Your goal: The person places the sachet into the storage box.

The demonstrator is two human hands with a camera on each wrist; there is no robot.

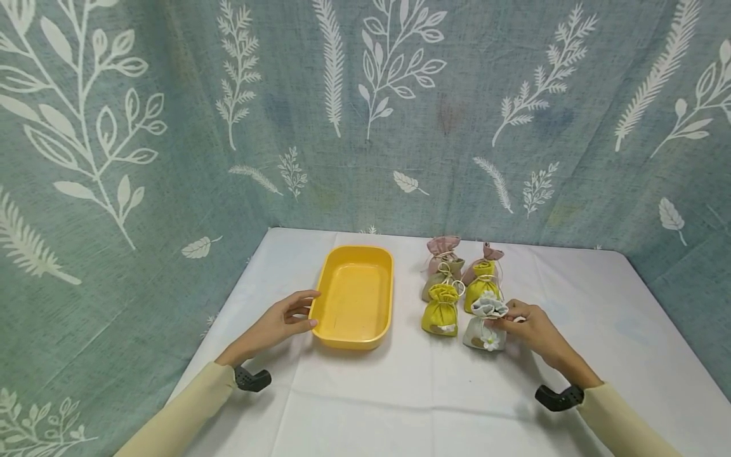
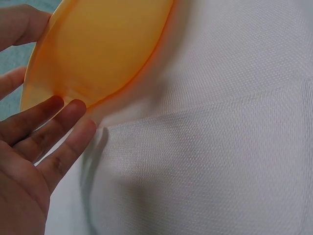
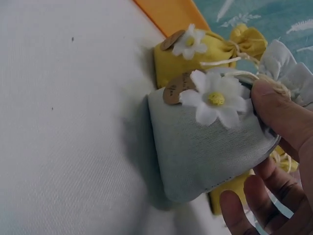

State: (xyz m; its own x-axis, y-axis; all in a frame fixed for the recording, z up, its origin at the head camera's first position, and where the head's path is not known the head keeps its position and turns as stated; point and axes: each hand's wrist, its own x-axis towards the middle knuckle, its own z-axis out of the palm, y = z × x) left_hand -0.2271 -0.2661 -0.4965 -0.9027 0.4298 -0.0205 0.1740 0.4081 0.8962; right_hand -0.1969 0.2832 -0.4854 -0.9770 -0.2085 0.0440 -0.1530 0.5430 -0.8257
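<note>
Beside the yellow tray point(image 1: 354, 298), on its right, stands a small cluster of drawstring pouches on the white tablecloth point(image 1: 400, 393). The right hand point(image 1: 528, 330) pinches the grey pouch point(image 1: 484, 325) at its gathered neck, thumb pressed on the twine just above the white daisy; this pouch is the one nearest the person, still resting on the cloth and touching a yellow pouch point(image 1: 441, 310) that sits between it and the tray. A second yellow pouch point(image 1: 481, 287) and two pink pouches point(image 1: 442, 252) stand behind, farther from the person, with a beige one among them.

The left hand point(image 1: 280, 322) lies against the tray's near left rim, fingers straight and relaxed, fingertips touching the edge rather than gripping it.

As I see it, the hold on the grey pouch is only at the ruffled top and twine, so it could slip or swing if lifted quickly. Packed this tightly, its neighbours may topple if it drags against them. The tray, only lightly steadied, might slide on the cloth if bumped.
</note>
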